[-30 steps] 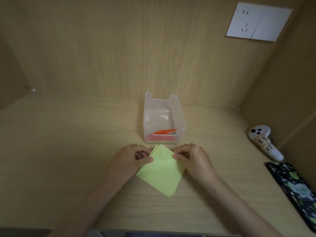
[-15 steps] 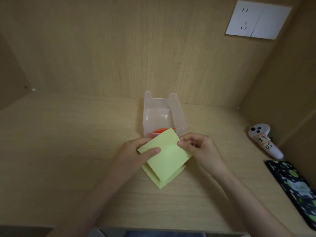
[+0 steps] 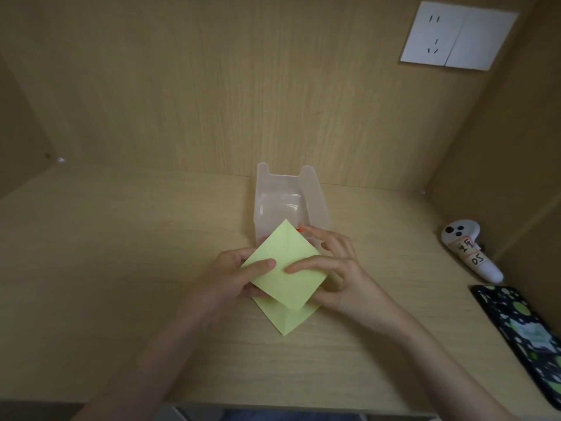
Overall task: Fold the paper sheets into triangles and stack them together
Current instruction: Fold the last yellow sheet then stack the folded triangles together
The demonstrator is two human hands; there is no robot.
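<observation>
The yellow-green paper sheet (image 3: 285,265) is pinched, thumbs on top, by the left hand (image 3: 230,278) and right hand (image 3: 343,278) above a wooden desk (image 3: 121,268), near a clear box (image 3: 315,192).

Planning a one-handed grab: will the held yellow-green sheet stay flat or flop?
Probably flops somewhat: the sheet looks thin, and left hand and right hand both hold it. Likely very light; a push might skid it across the smooth desk.

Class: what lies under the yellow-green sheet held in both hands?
More yellow-green paper lies on the desk, only its near corner showing. The held sheet covers the rest, so how many sheets lie there cannot be told.
</observation>
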